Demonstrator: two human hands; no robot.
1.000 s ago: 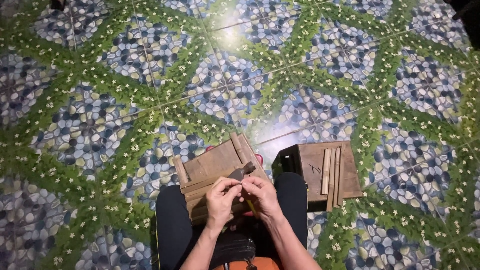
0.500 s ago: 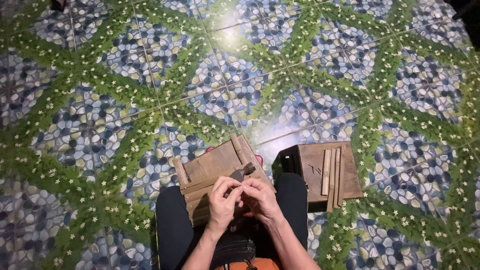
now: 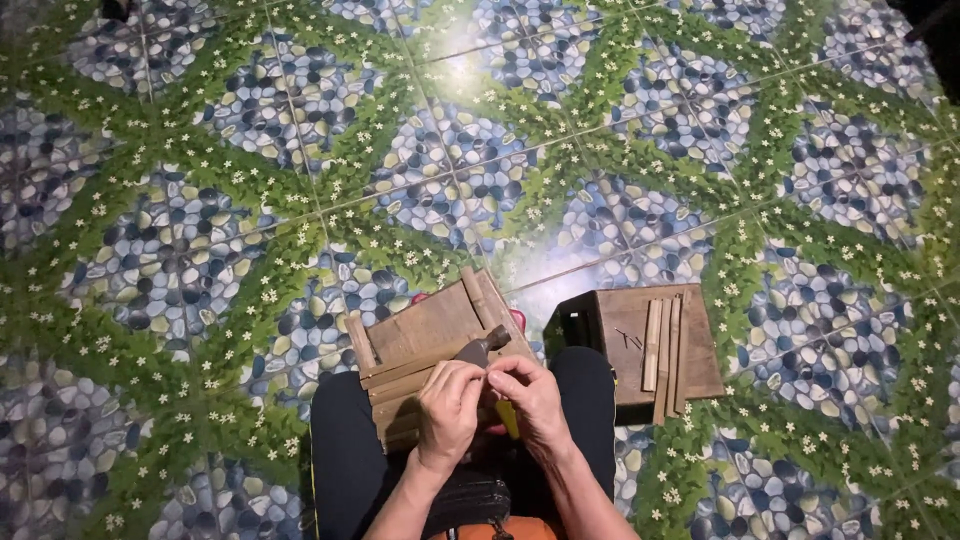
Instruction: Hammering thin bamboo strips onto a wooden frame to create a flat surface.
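Where the view is nearest, the left hand and the right hand are seen brought together over the lap, fingertips touching, both pinched on something small that cannot be made out. A dark-headed tool projects from above the left hand, apparently gripped by it, though the grip itself is hidden. A yellow sliver shows beneath the right hand; whether it is held cannot be told.

The hands are supported on a wooden board laid across the dark-trousered knees, with raised battens along its edges. Since the board is carried by the legs only, it is judged liable to tilt or slide if a knee is shifted, and the small item could then be dropped and lost on the busy patterned floor. With the fingertips set so close to the tool's head, a slip could nick a finger.

Just beside the right knee, a dark wooden box stands on the floor, with several thin wooden strips laid loosely on its top. These could be knocked off by a passing elbow or knee.
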